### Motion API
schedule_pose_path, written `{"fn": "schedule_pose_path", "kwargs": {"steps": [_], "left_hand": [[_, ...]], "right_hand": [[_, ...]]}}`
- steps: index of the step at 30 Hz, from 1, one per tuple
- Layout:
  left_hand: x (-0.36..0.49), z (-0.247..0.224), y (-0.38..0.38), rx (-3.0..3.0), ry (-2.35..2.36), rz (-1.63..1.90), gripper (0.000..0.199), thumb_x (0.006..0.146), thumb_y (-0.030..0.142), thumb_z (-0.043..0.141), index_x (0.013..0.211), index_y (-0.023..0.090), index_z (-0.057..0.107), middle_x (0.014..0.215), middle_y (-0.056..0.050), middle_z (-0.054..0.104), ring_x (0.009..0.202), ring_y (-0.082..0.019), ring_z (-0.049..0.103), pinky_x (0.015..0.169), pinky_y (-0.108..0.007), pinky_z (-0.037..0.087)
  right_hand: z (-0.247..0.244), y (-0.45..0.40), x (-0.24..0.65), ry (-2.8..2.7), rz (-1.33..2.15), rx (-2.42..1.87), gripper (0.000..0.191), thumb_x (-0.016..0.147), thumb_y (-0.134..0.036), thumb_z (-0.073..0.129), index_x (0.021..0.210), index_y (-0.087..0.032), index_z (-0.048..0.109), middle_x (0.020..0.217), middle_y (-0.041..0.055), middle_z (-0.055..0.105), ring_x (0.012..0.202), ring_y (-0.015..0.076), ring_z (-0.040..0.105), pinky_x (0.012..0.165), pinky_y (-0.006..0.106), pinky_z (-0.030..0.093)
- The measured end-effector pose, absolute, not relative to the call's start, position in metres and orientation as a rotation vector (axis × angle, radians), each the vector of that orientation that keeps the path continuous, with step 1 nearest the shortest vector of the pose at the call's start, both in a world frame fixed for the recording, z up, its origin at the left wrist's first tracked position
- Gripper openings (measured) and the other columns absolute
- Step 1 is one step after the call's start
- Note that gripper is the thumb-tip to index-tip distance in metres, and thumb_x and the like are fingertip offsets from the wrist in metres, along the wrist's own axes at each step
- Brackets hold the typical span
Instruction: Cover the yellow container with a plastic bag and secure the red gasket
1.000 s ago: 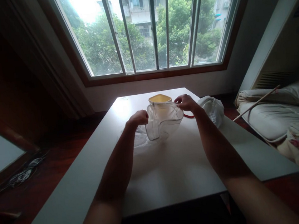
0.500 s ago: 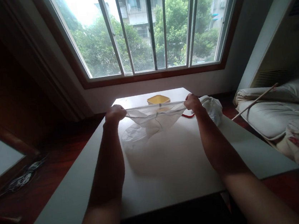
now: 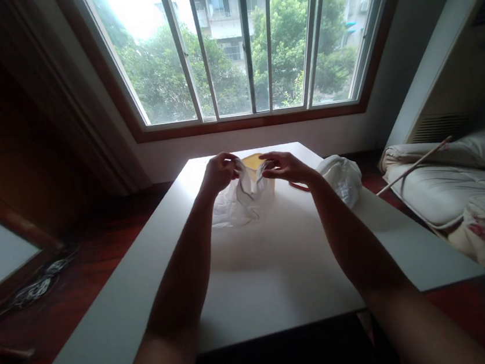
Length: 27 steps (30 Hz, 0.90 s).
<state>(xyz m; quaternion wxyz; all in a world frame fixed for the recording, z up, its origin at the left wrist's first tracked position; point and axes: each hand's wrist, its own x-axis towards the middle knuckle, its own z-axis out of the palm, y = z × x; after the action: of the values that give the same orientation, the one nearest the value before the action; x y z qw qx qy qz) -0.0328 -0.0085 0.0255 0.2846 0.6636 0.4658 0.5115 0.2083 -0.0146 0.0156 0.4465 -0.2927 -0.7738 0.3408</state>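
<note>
Here, both hands (image 3: pixel 220 174) (image 3: pixel 283 167) (grip loosely pinched) on sheer material (image 3: pixel 249 196).

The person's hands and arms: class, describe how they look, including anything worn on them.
Left hand and right hand are gloveless. Left arm and right arm show no sleeve, watch or bracelet. Rings: too dark to tell.

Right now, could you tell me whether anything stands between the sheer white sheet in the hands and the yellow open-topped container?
Nothing visible does, though the sheet hides part of the container. The bulky white plastic bag sits off to the right.
</note>
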Motion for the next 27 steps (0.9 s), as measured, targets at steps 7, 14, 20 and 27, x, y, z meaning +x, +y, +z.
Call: {"fn": "schedule_pose_path", "kwargs": {"steps": [7,14,20,27], "left_hand": [[-0.001,0.024,-0.032,1.957,0.678,1.243,0.019,0.087,0.033,0.067,0.094,0.015,0.065,0.093,-0.005,0.072,0.085,-0.016,0.068,0.080,-0.031,0.056],[-0.007,0.019,-0.021,2.060,0.584,1.324,0.025,0.089,0.039,0.069,0.101,0.016,0.068,0.107,-0.008,0.073,0.097,-0.019,0.069,0.089,-0.035,0.055],[-0.023,0.007,0.000,2.078,0.829,1.301,0.025,0.093,0.036,0.063,0.103,0.014,0.068,0.111,-0.012,0.073,0.069,-0.013,0.071,0.069,-0.031,0.059],[-0.029,-0.003,0.006,2.143,1.131,1.155,0.022,0.092,0.025,0.059,0.108,0.014,0.069,0.117,-0.013,0.072,0.066,-0.013,0.070,0.064,-0.027,0.057]], "right_hand": [[0.009,-0.016,0.191,-2.130,0.727,-0.749,0.037,0.074,-0.043,0.078,0.099,-0.018,0.070,0.087,0.0030,0.070,0.076,0.0175,0.061,0.068,0.028,0.051],[0.005,0.002,0.212,-1.991,0.313,-1.061,0.008,0.072,-0.019,0.060,0.077,-0.015,0.064,0.069,0.0009,0.063,0.065,0.0162,0.055,0.061,0.027,0.043],[-0.020,0.024,0.218,-1.977,0.129,-1.165,0.049,0.068,-0.005,0.054,0.113,-0.014,0.069,0.111,0.0116,0.073,0.100,0.0255,0.067,0.093,0.036,0.052],[-0.050,0.040,0.210,-2.110,0.067,-1.138,0.060,0.072,-0.002,0.054,0.129,-0.015,0.065,0.132,0.0142,0.064,0.119,0.0263,0.061,0.109,0.041,0.046]]}}
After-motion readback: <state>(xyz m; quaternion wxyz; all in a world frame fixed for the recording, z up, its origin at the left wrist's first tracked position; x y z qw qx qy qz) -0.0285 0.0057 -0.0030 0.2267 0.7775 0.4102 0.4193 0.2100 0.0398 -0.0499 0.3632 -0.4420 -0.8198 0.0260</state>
